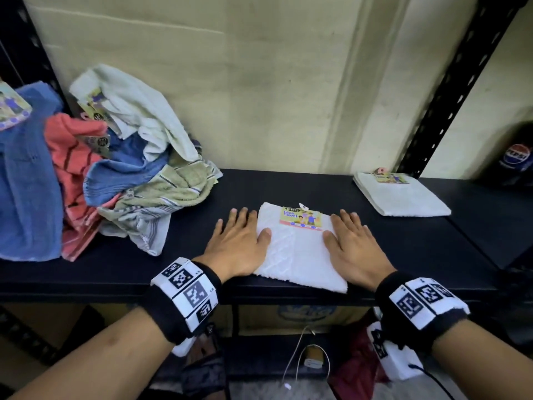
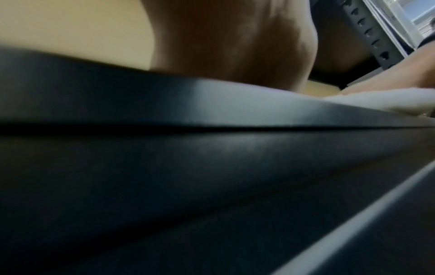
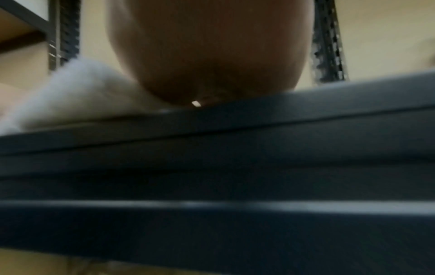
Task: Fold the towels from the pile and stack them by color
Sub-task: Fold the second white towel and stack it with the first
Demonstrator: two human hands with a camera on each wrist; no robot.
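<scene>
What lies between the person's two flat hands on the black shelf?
In the head view, the folded white towel with its paper label lies between the left hand and right hand.

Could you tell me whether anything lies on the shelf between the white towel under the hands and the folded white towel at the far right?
Nothing visible does. Between the white towel under both hands and the folded white towel lies only bare black shelf; the right hand rests flat at that edge.

Blue towel (image 1: pixel 26 180) cut off left
</scene>
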